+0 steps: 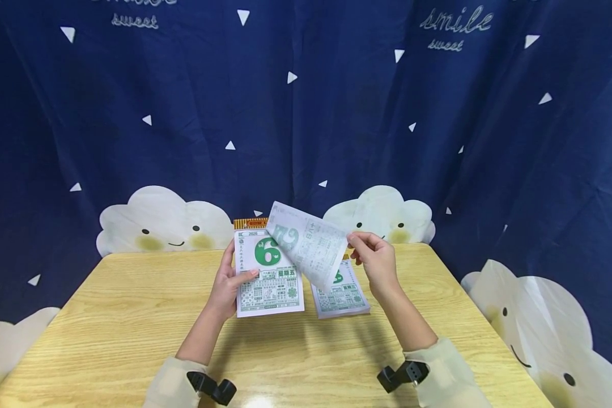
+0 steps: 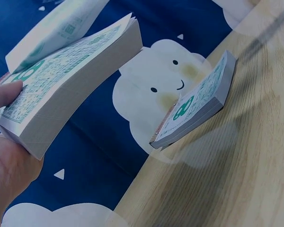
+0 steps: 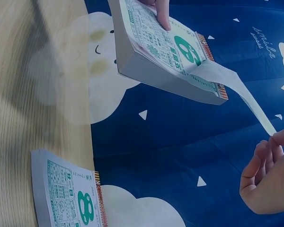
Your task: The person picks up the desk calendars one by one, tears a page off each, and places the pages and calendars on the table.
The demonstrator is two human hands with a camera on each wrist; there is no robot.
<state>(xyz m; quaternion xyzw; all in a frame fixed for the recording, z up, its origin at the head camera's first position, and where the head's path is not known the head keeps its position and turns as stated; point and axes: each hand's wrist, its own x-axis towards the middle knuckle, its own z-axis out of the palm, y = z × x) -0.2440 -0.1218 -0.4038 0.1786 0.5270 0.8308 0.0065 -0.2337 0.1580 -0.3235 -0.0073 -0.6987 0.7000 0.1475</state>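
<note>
Above the worktop (image 1: 107, 328), the left hand (image 1: 226, 288) grips a thick calendar (image 1: 270, 296), its thumb (image 1: 247, 276) on the printed front, while the right hand (image 1: 379, 263) pinches the edge of a raised page (image 1: 306, 241) between its fingers (image 1: 363, 240), a second calendar (image 1: 343, 301) lying below.

Comes to two calendar pads (image 1: 267, 297) (image 1: 344, 301), one raised sheet (image 1: 311, 246), two hands (image 1: 226, 288) (image 1: 377, 263), two black wrist devices (image 1: 211, 388) (image 1: 404, 374) (one per arm), one tabletop (image 1: 132, 323), one blue curtain (image 1: 336, 141).
</note>
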